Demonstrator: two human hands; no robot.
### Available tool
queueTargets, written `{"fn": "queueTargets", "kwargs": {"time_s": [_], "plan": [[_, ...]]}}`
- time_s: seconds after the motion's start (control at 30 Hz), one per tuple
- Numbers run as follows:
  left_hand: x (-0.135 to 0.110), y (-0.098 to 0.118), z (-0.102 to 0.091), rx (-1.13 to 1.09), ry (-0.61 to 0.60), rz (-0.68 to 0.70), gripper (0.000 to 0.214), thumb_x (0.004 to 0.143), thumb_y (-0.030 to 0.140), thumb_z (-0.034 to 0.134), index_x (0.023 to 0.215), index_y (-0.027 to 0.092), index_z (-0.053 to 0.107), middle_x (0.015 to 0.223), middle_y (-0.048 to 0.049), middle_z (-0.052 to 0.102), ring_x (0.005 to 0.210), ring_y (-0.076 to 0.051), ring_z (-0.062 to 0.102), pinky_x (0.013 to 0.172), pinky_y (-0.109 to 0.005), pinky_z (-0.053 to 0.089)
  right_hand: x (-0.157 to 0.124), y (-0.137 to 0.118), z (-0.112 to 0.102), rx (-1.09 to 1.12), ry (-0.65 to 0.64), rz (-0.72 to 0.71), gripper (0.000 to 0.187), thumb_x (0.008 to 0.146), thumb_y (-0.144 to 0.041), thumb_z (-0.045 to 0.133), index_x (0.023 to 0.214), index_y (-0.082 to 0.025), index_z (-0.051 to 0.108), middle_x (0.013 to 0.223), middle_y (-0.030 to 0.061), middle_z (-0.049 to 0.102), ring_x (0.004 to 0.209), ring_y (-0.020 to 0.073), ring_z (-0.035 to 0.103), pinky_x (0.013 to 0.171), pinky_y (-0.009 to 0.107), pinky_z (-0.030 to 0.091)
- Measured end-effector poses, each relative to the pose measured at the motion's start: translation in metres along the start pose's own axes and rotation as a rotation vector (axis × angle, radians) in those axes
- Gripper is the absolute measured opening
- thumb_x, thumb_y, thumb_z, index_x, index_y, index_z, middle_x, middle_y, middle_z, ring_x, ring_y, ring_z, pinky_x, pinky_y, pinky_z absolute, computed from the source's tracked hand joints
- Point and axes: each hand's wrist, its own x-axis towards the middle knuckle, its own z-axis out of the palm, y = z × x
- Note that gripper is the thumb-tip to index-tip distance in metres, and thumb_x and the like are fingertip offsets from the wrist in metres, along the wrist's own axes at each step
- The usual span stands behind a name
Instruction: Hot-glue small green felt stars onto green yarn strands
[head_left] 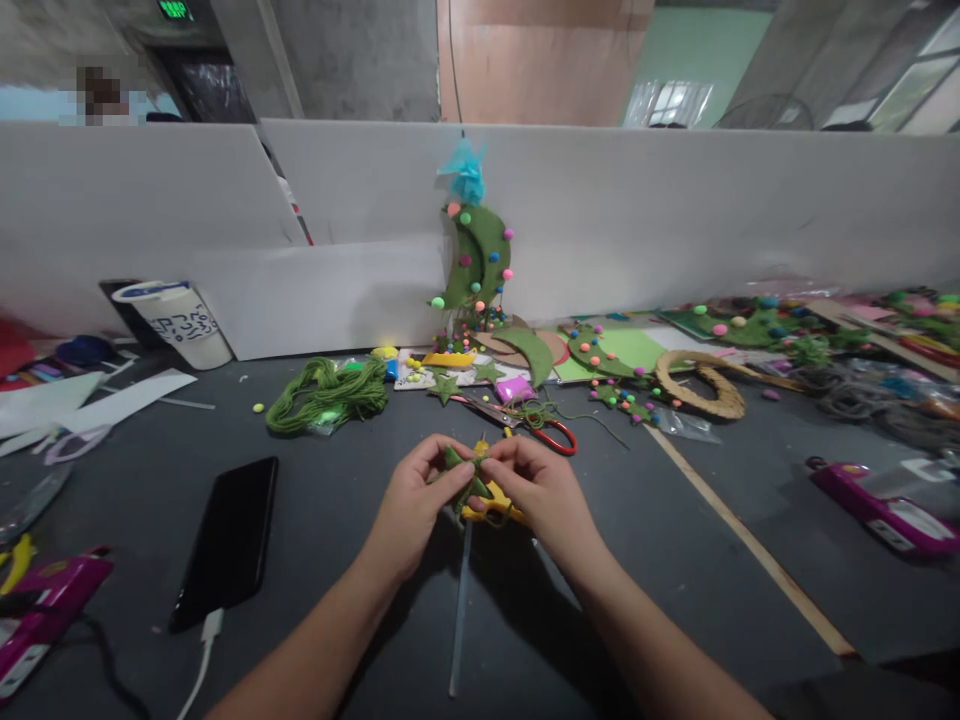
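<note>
My left hand (415, 500) and my right hand (538, 490) meet over the dark table, both pinching a small green felt star (466, 472) between thumbs and fingertips. Just under the hands lies a yellow glue gun (491, 508), with a clear glue stick (459, 610) running toward me. Past the hands lie red-handled scissors (551, 432) and a loose bundle of green yarn (326, 395). More green felt stars (444, 388) lie further back.
A black phone (229, 540) on a white cable lies at left. A green felt moon with pompoms (476, 255) hangs before the white partition. A straw ring (701, 385), a wooden strip (750, 545), pink packages (881, 505) and a white cup (180, 322) surround the work spot.
</note>
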Motion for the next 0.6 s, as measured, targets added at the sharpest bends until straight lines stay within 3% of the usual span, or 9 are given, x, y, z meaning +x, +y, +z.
{"fn": "queueTargets", "kwargs": {"time_s": [0.43, 0.6], "plan": [[0.0001, 0.0048, 0.0008, -0.306, -0.040, -0.157, 0.005, 0.076, 0.013, 0.060, 0.079, 0.013, 0.056, 0.074, -0.0004, 0.057, 0.061, -0.008, 0.056, 0.055, -0.018, 0.051, -0.0033, -0.0061, 0.0031, 0.294, -0.050, 0.162, 0.019, 0.071, -0.033, 0.065, 0.076, -0.016, 0.059, 0.049, -0.0078, 0.041, 0.042, 0.0042, 0.030, 0.039, 0.016, 0.023], [0.0020, 0.0048, -0.0014, -0.315, -0.059, -0.214, 0.005, 0.075, 0.013, 0.062, 0.078, 0.012, 0.058, 0.068, -0.0004, 0.057, 0.055, -0.006, 0.055, 0.050, -0.016, 0.049, -0.0027, -0.0068, 0.0007, 0.247, -0.080, 0.108, 0.018, 0.072, -0.032, 0.065, 0.072, -0.016, 0.057, 0.054, -0.0058, 0.047, 0.044, 0.0044, 0.033, 0.041, 0.017, 0.024]]}}
